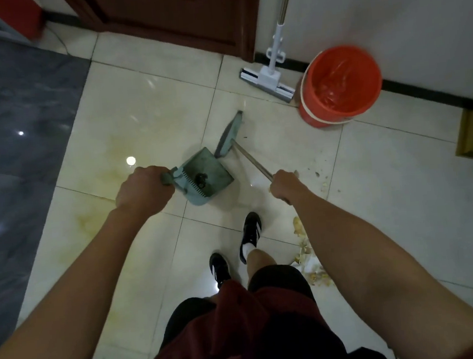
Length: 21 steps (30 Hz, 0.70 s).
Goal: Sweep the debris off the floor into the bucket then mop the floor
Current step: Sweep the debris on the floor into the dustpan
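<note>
Two fists curled round tools: left hand (141,189) gripping the grey-green plastic dustpan (205,176), right hand (286,185) the metal-handled green broom (230,135), pale scattered debris (313,258) behind the right fingers, orange lined bucket (340,84) ahead, nearer that hand.

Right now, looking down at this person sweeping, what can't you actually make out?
All from the head view:
- Debris: partly hidden behind the right forearm.
- Mop: handle top cut off by the upper edge.
- Dark lump in the dustpan: too small and blurred to identify.
- Bucket: contents unclear under its crumpled red liner.
- Broom: upper handle hidden inside the right hand.
</note>
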### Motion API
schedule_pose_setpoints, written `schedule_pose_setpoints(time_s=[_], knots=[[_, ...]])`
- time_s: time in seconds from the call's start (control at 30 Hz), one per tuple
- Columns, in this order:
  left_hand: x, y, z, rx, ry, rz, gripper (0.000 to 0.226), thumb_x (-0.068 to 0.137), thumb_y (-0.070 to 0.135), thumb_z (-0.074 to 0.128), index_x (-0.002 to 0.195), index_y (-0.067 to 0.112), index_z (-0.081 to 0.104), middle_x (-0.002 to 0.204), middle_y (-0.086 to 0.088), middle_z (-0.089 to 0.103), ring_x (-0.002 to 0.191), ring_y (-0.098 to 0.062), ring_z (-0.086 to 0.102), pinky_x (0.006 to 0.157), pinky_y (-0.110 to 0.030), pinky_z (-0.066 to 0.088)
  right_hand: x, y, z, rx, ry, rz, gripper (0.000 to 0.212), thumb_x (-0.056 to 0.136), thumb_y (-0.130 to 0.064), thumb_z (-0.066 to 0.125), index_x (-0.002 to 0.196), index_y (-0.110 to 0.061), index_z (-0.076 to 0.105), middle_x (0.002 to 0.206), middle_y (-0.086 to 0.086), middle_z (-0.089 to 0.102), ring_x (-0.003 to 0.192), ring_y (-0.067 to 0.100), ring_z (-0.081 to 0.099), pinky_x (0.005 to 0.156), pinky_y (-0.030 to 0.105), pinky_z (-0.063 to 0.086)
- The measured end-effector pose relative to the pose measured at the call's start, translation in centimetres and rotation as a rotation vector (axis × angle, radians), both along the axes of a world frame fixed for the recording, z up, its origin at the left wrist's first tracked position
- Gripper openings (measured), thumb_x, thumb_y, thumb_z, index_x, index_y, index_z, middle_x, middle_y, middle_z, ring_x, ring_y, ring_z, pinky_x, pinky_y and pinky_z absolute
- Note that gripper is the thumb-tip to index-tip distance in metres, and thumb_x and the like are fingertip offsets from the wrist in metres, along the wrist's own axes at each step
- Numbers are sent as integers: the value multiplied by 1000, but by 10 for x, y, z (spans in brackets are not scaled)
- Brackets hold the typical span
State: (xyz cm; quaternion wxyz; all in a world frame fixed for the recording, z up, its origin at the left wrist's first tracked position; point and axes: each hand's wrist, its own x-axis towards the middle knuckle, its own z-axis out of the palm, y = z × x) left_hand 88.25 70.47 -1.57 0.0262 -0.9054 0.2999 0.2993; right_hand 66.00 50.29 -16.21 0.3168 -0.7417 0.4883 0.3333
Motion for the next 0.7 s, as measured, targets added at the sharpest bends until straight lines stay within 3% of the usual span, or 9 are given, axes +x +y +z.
schedule_pose_setpoints(time_s=[0.13,0.23,0.3,0.37,0.5,0.6,0.7], knots=[[-5,-2,0,-10,13,-55,16,93,32,55,85,25,67,76,0,59,71,-27,61,65,-32,47,-29,23,2,20,18,-84,22,90,-1,46,108,-6,56,75,7,50,60,22,53,52,28,43],[-11,9,1,-48,20,-97,17,94,32,56,83,24,67,75,-1,59,71,-28,61,66,-34,49,-54,49,2,8,32,-147,28,89,-3,48,116,-3,58,77,5,50,74,26,60,73,38,55],[-17,21,2,-78,11,-139,18,94,31,57,81,23,66,74,-3,58,71,-31,60,66,-35,51,-71,69,5,7,46,-192,30,90,-6,48,118,-4,57,84,6,53,89,31,65,86,43,55],[-24,34,3,-88,-4,-177,15,91,29,58,81,22,67,74,-5,60,71,-32,61,65,-36,53,-87,87,11,12,66,-238,28,92,-6,47,118,-4,56,90,10,55,93,33,66,82,41,55],[-44,62,2,-101,-16,-223,13,88,30,58,82,22,66,75,-5,61,70,-32,60,64,-35,52,-127,127,18,-26,90,-288,27,94,-5,47,119,0,56,78,7,50,79,29,58,67,34,49],[-62,74,1,-108,-17,-282,15,89,30,56,82,22,67,76,-5,62,71,-32,60,63,-34,51,-165,157,25,-34,94,-364,29,93,-8,50,121,-3,56,102,12,62,92,31,63,78,36,54],[-82,74,1,-104,-12,-331,13,88,29,56,83,24,68,80,-7,64,73,-34,61,66,-35,53,-202,179,29,-15,91,-448,29,92,-7,48,121,-3,55,119,17,62,107,33,63,91,42,54]])
